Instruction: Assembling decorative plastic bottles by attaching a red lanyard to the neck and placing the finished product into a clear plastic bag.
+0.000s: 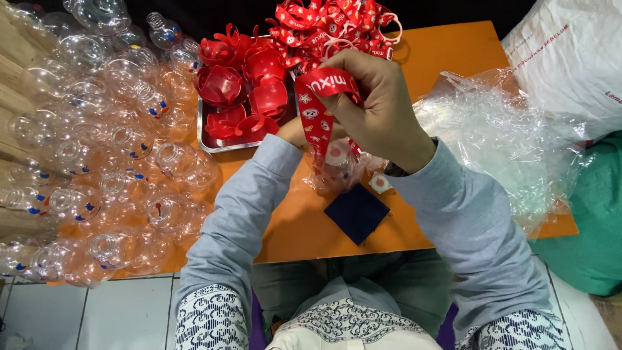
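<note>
My right hand is closed around a red printed strap above the orange table. The strap loops over the fingers and hangs down. My left hand is mostly hidden behind the strap and the right hand; it grips the strap and a clear plastic bottle that hangs below both hands. A pile of red straps lies just beyond the hands. A metal tray of red caps stands to the left of them.
Many clear plastic bottles are heaped over the table's left side. Crumpled clear plastic wrap lies at the right, beside a white sack and a green bag. A dark blue square and a small white cap lie near the front edge.
</note>
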